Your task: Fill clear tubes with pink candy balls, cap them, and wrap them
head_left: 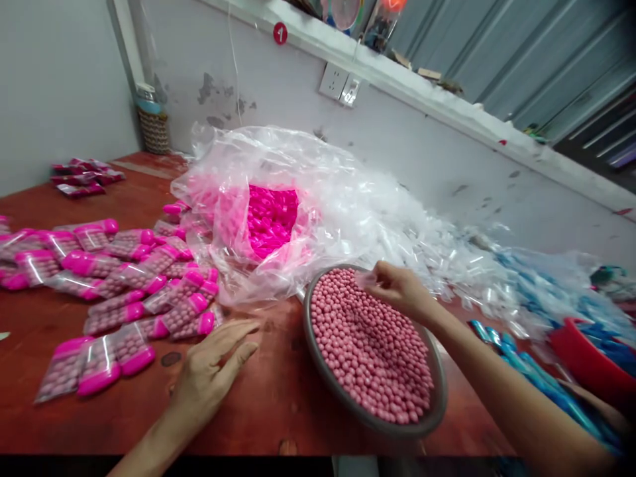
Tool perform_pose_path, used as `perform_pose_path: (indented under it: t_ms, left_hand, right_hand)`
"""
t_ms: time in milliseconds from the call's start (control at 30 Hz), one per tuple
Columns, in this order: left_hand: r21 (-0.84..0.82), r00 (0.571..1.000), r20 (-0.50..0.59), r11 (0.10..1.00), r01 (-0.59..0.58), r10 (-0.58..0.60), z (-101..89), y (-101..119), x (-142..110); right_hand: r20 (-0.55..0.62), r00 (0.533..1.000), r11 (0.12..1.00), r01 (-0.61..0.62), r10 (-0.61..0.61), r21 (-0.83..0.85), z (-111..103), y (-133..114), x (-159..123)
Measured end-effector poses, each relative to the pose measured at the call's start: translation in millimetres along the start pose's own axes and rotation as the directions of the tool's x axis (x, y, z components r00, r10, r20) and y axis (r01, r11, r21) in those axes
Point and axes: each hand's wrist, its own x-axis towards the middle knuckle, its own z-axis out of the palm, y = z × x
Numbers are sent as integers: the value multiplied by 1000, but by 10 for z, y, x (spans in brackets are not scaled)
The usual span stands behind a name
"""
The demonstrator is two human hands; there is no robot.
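A grey bowl [318, 371] full of round pink beads [370, 358] stands on the table in front of me. Over its far rim, my right hand [397, 286] is closed on a small clear plastic container [366, 279], blurred and partly hidden by the fingers. To the left of the bowl, my left hand [211, 368] hovers low over the wood with fingers stretched out and nothing in them. Just beyond that hand lie several clear containers of pink beads with bright pink caps [186, 315]. Loose pink caps [272, 222] fill an opened plastic bag [231, 265] behind.
Clear empty containers [462, 265] are heaped at the back right. Blue wrapped pieces [536, 377] and a red basin [591, 358] are at the right. Small dark pink packets [84, 177] and a woven holder [154, 131] sit at the back left, near the wall.
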Motion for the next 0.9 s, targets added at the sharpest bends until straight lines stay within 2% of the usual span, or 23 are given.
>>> perform_pose_path:
  t_ms: [67, 100, 200, 333, 400, 467, 500, 533, 600, 633, 700, 767, 900]
  left_hand:
    - [-19, 1000, 14, 1000, -6, 7, 7, 4, -5]
    - [-28, 1000, 18, 1000, -12, 13, 21, 22, 4]
    - [-59, 999, 14, 997, -47, 48, 100, 135, 58]
    - [-114, 996, 0, 989, -89, 90, 232, 355, 143]
    - [-133, 996, 14, 988, -82, 84, 297, 461, 191]
    - [-164, 997, 41, 985, -61, 68, 375, 567, 259]
    - [-186, 997, 56, 981, -50, 62, 423, 623, 303]
    - [-208, 996, 69, 977, -46, 61, 479, 685, 355]
    - [-229, 991, 107, 972, -50, 76, 613, 822, 472]
    - [-229, 987, 131, 972, -59, 91, 687, 894, 534]
    - [-222, 972, 192, 971, -91, 135, 834, 1031, 645]
    - [-236, 950, 257, 965, -113, 174, 958, 1133, 729]
    - [-338, 932, 311, 938, -77, 188, 1071, 1172, 812]
  right_hand:
    - [119, 992, 942, 68, -30, -330, 0, 150, -128]
    - [176, 984, 902, 105, -33, -419, 19, 214, -186]
    - [269, 962, 881, 161, -41, -445, 188, 316, -303]
    - [253, 965, 949, 136, -62, -284, 482, 309, -351]
    - [213, 975, 976, 103, -61, -192, 522, 301, -376]
    - [153, 988, 999, 12, -18, 37, 481, 293, -423]
    - [132, 991, 976, -49, 21, 211, 445, 283, -454]
    - [122, 990, 910, -111, 67, 401, 409, 267, -487]
    - [140, 980, 683, -199, 142, 703, 361, 210, -552]
    - [151, 976, 589, -217, 160, 779, 355, 171, -580]
    - [148, 973, 475, -218, 179, 853, 372, 81, -626]
    - [115, 977, 448, -186, 180, 874, 402, -9, -662]
    - [28, 990, 518, -96, 138, 850, 351, -128, -729]
